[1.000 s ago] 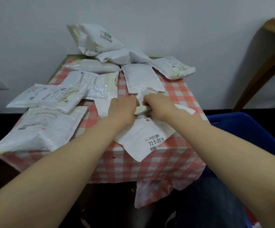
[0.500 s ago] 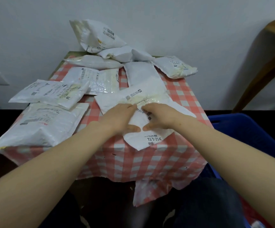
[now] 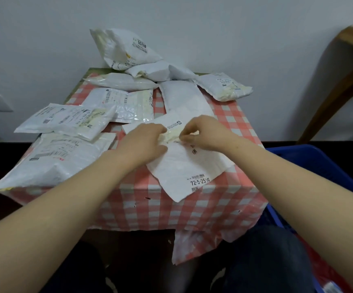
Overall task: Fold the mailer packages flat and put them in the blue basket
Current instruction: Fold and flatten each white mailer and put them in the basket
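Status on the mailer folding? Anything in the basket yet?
Nothing visibly done: what shows of the blue basket holds no mailer. In hand: left hand and right hand pinch the front mailer at its yellowish strip. Left: the other mailers, including the big one and the rear pile.

ten mailers (image 3: 184, 166), one blue basket (image 3: 319, 166), two hands (image 3: 144, 142)
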Available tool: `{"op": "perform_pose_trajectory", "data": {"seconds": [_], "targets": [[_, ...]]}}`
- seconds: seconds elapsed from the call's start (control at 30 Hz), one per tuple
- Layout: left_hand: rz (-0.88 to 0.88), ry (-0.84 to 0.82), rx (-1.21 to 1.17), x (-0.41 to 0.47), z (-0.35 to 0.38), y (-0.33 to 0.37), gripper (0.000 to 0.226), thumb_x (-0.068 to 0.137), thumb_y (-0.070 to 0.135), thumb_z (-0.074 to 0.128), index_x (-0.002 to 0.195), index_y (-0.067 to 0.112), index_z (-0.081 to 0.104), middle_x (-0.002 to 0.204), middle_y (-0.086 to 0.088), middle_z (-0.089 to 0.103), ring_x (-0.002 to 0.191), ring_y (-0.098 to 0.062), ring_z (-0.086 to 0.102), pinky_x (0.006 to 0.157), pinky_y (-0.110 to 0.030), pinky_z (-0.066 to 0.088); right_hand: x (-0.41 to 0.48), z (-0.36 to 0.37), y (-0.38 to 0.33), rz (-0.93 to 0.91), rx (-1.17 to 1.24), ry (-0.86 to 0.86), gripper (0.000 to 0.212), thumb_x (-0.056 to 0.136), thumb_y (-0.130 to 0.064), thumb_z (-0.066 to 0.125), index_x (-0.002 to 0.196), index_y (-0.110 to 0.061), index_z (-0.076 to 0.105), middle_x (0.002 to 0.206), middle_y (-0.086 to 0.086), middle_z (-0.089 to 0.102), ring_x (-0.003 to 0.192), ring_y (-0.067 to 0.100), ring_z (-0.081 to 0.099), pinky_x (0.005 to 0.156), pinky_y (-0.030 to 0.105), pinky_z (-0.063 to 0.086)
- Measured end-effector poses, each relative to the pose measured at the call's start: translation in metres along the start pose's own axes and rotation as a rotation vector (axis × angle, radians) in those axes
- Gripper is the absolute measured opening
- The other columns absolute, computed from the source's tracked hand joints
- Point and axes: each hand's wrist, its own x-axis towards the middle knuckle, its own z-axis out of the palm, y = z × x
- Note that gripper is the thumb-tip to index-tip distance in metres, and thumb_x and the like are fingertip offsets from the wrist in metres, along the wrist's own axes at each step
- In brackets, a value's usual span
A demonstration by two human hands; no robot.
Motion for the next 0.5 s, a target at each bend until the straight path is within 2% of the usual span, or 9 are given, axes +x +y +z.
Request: {"op": "perform_pose_trajectory", "data": {"seconds": [0.07, 0.1, 0.17, 0.23, 0.27, 0.33, 0.4, 0.5], "targets": [[-0.027, -0.103, 0.098, 0.003, 0.002, -0.005, 0.051, 0.084, 0.032, 0.066, 0.127, 0.011, 0.046, 0.128, -0.007, 0.050, 0.121, -0.027, 0.046, 0.088, -0.032, 0.038, 0.009, 0.007, 0.000, -0.044, -0.129, -0.036, 0.034, 0.085, -0.023, 0.066, 0.118, -0.016, 0.061, 0.134, 0.007, 0.051, 0.122, 0.029, 0.050, 0.098, 0.038, 0.042], [-0.041, -0.162, 0.115, 0.005, 0.004, -0.007, 0.056, 0.083, 0.035, 0.067, 0.127, 0.008, 0.043, 0.128, -0.009, 0.048, 0.121, -0.028, 0.046, 0.088, -0.032, 0.037, 0.014, 0.012, 0.000, -0.059, -0.189, -0.067, 0.038, 0.083, -0.022, 0.068, 0.119, -0.014, 0.057, 0.132, 0.008, 0.049, 0.122, 0.032, 0.047, 0.097, 0.041, 0.043], [-0.102, -0.239, 0.087, 0.009, 0.005, -0.010, 0.079, 0.082, 0.038, 0.069, 0.143, 0.010, 0.028, 0.140, -0.008, 0.043, 0.128, -0.026, 0.042, 0.096, -0.033, 0.036, 0.023, 0.017, -0.001, -0.042, -0.223, -0.118, 0.044, 0.081, -0.021, 0.070, 0.119, -0.012, 0.051, 0.123, 0.007, 0.052, 0.119, 0.032, 0.045, 0.093, 0.045, 0.046], [-0.137, -0.219, 0.035, 0.011, 0.002, -0.010, 0.089, 0.077, 0.038, 0.074, 0.146, 0.013, 0.024, 0.142, -0.006, 0.044, 0.128, -0.025, 0.043, 0.099, -0.033, 0.037, 0.029, 0.015, -0.004, -0.019, -0.227, -0.123, 0.042, 0.080, -0.021, 0.072, 0.117, -0.013, 0.053, 0.122, 0.006, 0.056, 0.118, 0.028, 0.047, 0.094, 0.042, 0.046], [-0.141, -0.193, 0.007, 0.012, 0.001, -0.009, 0.085, 0.075, 0.035, 0.077, 0.143, 0.013, 0.030, 0.136, -0.005, 0.048, 0.123, -0.025, 0.047, 0.097, -0.033, 0.039, 0.031, 0.015, -0.006, -0.025, -0.246, -0.104, 0.036, 0.080, -0.020, 0.073, 0.111, -0.016, 0.056, 0.120, 0.004, 0.058, 0.115, 0.026, 0.050, 0.092, 0.040, 0.047], [-0.134, -0.169, -0.018, 0.013, 0.001, -0.006, 0.074, 0.073, 0.029, 0.079, 0.134, 0.013, 0.039, 0.124, -0.004, 0.053, 0.111, -0.023, 0.052, 0.087, -0.031, 0.042, 0.030, 0.019, -0.007, -0.047, -0.275, -0.069, 0.032, 0.081, -0.014, 0.069, 0.112, -0.019, 0.061, 0.115, 0.002, 0.061, 0.109, 0.023, 0.054, 0.089, 0.038, 0.049], [-0.129, -0.166, -0.046, 0.011, 0.003, -0.006, 0.064, 0.073, 0.025, 0.079, 0.127, 0.015, 0.045, 0.117, -0.003, 0.054, 0.099, -0.020, 0.050, 0.078, -0.028, 0.039, 0.024, 0.026, -0.009, -0.068, -0.251, -0.033, 0.029, 0.084, -0.008, 0.061, 0.111, -0.019, 0.064, 0.111, 0.002, 0.063, 0.104, 0.024, 0.056, 0.086, 0.038, 0.051], [-0.122, -0.161, -0.082, 0.006, 0.005, -0.003, 0.054, 0.075, 0.021, 0.076, 0.120, 0.017, 0.047, 0.113, -0.003, 0.054, 0.092, -0.016, 0.046, 0.076, -0.027, 0.037, 0.016, 0.031, -0.010, -0.088, -0.256, 0.030, 0.026, 0.085, -0.006, 0.053, 0.104, -0.018, 0.065, 0.105, 0.004, 0.064, 0.098, 0.026, 0.058, 0.078, 0.037, 0.051]]}}
